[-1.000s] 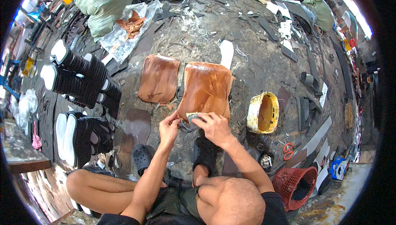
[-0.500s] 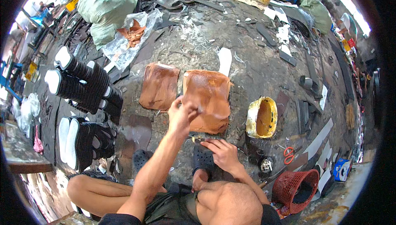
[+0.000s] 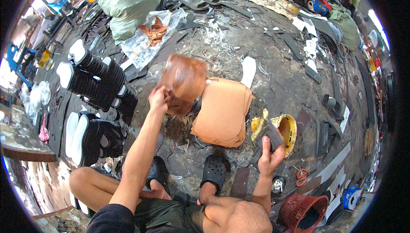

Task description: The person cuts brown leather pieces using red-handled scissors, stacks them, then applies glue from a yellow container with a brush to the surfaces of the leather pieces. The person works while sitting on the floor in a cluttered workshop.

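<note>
My left hand (image 3: 159, 99) pinches the near left corner of a brown leather-like sheet (image 3: 185, 77), blurred by motion and shiny on top. The sheet hangs over another brown sheet (image 3: 179, 108), largely hidden beneath it. To its right lies a stack of matte tan sheets (image 3: 223, 113), their edges slightly fanned. My right hand (image 3: 270, 158) grips a dark flat spreader (image 3: 272, 134) whose end is crusted yellow. This spreader is raised beside a yellow tub (image 3: 291, 137), partly covering it.
Stacked black shoe soles with white tops (image 3: 96, 79) stand at left. A white insole-shaped piece (image 3: 248, 71) lies beyond the tan stack. Orange-handled scissors (image 3: 302, 177) and a red basket (image 3: 303, 211) are at right. Brown scraps (image 3: 154, 32) rest on clear plastic.
The shiny brown top sheet has been lifted off the right stack and carried left, baring matte tan. My right hand has moved right with the spreader, toward the tub. The view has shifted.
</note>
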A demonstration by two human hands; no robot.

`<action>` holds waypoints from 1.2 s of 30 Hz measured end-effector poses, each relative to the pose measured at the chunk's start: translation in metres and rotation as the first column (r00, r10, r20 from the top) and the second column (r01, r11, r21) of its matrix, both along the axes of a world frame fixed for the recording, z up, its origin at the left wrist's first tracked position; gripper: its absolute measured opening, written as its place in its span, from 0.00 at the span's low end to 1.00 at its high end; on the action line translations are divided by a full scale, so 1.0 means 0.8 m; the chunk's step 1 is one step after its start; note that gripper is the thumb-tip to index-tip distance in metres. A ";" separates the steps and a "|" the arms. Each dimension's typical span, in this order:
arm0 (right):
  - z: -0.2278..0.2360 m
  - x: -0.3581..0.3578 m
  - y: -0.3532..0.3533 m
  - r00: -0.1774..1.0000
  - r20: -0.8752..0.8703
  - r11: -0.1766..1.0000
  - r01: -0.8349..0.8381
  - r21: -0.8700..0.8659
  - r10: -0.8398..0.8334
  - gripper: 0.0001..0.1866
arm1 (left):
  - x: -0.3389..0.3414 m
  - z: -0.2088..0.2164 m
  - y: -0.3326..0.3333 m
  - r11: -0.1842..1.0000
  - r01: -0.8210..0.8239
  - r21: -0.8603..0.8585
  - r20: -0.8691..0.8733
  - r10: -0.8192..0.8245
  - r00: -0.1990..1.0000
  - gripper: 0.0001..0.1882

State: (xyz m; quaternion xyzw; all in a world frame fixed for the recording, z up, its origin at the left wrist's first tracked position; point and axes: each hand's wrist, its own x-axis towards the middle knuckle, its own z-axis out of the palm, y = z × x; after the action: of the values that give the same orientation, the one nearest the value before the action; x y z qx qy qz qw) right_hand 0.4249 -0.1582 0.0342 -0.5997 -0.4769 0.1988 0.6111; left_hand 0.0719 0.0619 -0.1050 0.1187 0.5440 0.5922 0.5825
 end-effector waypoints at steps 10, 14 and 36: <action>0.015 0.003 0.103 0.982 0.184 0.998 -0.022 -0.063 0.033 0.17 | 0.106 0.007 -0.171 0.718 0.684 0.131 -0.990 0.060 0.127 0.39; 0.005 -0.019 0.173 0.955 0.259 0.958 -0.073 -0.277 0.147 0.17 | 0.169 0.031 -0.210 0.408 0.893 -0.193 -0.956 0.125 -0.264 0.35; -0.041 -0.153 0.237 0.072 0.538 0.451 -0.646 -0.616 0.840 0.20 | 0.136 0.001 -0.208 0.270 0.957 -0.109 -0.994 -0.026 -0.106 0.33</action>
State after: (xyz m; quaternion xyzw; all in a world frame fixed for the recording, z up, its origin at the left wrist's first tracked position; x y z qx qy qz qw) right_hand 0.3026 0.0317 0.0016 -0.3448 -0.9053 0.2402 0.0621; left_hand 0.1804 -0.1048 -0.1041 0.8907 0.3462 0.1991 0.2173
